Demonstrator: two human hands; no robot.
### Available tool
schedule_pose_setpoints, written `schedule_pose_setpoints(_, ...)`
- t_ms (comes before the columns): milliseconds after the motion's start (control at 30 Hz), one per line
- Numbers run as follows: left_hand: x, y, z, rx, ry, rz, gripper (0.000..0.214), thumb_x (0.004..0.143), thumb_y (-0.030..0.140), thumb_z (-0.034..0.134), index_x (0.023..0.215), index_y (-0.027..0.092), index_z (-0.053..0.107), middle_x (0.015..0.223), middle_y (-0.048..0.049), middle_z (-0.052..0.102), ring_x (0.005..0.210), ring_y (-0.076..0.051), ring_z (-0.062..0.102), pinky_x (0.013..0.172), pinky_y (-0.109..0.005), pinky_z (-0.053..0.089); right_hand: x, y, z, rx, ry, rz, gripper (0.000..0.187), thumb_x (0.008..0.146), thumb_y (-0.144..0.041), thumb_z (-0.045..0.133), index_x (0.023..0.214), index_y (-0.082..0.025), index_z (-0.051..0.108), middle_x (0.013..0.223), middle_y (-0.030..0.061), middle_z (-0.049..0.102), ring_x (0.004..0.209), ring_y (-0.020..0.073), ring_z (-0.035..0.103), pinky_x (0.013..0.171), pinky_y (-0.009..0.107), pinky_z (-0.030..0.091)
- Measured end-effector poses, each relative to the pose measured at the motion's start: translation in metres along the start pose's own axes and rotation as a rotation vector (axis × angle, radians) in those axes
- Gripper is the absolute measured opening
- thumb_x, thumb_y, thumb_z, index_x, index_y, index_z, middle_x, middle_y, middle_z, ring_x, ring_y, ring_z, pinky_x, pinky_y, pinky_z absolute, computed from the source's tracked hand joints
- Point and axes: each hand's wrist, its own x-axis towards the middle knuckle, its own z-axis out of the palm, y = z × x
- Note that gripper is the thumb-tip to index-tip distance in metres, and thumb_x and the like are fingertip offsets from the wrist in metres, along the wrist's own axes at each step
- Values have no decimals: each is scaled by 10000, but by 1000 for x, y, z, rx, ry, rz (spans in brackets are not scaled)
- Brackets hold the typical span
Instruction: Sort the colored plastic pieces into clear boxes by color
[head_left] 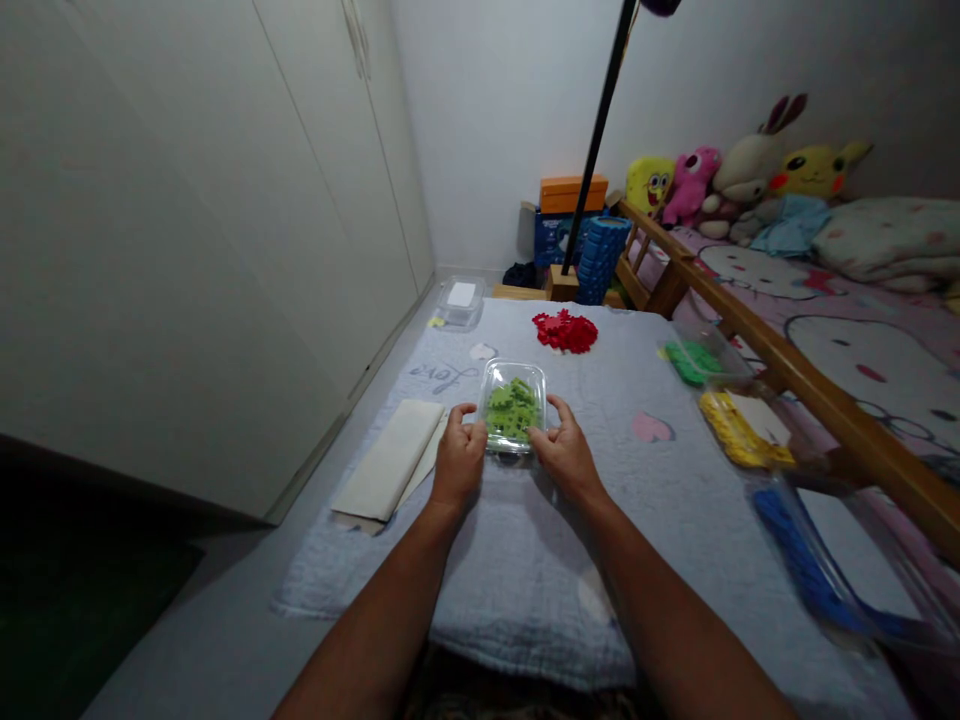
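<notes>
Left hand (460, 458) and right hand (568, 455) grip a clear container (498, 375) holding light-green pieces (513, 408).

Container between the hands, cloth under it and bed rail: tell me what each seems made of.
Container: probably thin, glossy plastic; it is see-through with bright highlights.
Cloth: matte fabric, perhaps cotton; its surface is softly crinkled.
Bed rail: likely wood, perhaps varnished, judging by its brown tone and slight sheen.

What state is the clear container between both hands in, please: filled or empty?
Filled, at least partly: light-green pieces show inside the clear container.
</notes>
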Motion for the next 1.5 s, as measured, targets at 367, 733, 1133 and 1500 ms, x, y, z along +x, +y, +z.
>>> schedule_pose_setpoints(367,-3,5,2,-114,-26,-39,393,876,389,569,1208,196,488,578,86,542,476,-109,462,505,-197,317,-2,1,4,8,41,-17,743,787,-296,569,1499,-130,433,496,-116,450,438,103,401,472,203,308)
schedule_pose_setpoints(733,-2,3,6,-280,-44,-106,498,824,414,652,1231,197,465,587,91,559,472,-107,505,502,-187,355,-3,3,4,55,34,-5,768,788,-294,565,1521,-124,412,495,-115,449,433,104,392,455,203,294)
schedule_pose_setpoints(1133,1,-3,6,-334,-70,-85,522,823,430,666,1242,207,446,599,95,569,463,-101,504,511,-192,365,-3,1,3,73,16,3,774,808,-309,576,1534,-116,385,500,-118,448,433,96,384,455,197,279)
schedule_pose_setpoints(1500,-1,0,7,-400,-79,-119,573,808,470,681,1251,206,430,681,52,662,527,-131,594,580,-236,456,-4,-1,2,160,-35,24,797,845,-337,577,1567,-109,330,514,-114,448,431,95,378,452,198,285)
